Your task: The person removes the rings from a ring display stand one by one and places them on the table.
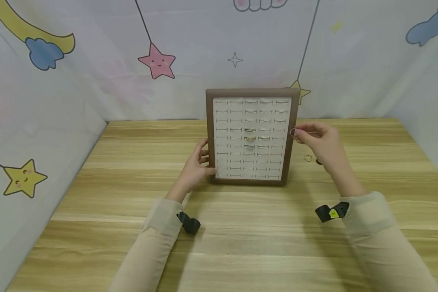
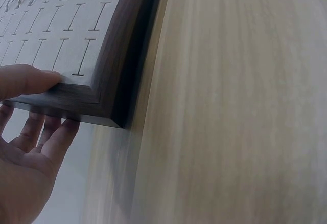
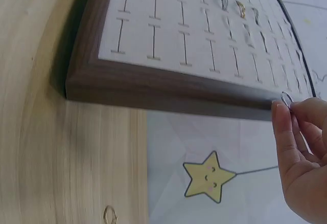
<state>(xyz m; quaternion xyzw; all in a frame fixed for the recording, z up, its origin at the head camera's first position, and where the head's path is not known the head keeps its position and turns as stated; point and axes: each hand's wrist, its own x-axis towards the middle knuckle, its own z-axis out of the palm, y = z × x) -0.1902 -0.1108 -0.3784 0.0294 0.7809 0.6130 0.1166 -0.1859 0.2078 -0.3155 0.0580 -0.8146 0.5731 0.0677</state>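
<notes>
A ring display board (image 1: 253,182) with a brown frame and a white slotted pad stands upright, leaning slightly back. My left hand (image 1: 195,169) holds its lower left edge, thumb on the front and fingers behind, as the left wrist view also shows. Between thumb and fingertips my right hand (image 1: 323,142) pinches a thin silver-looking ring (image 3: 286,100), close to the board's right side. Three rings sit one above another in slots near the pad's middle: a silver ring (image 1: 250,130), a gold ring (image 1: 250,139) and another silver ring (image 1: 249,147).
A gold ring (image 1: 308,158) lies on the wooden table (image 1: 252,235) right of the board. Beside it, a small dark thing (image 1: 319,162) is partly hidden by my right hand. A white cloth backdrop (image 1: 204,36) with printed stars hangs behind the table.
</notes>
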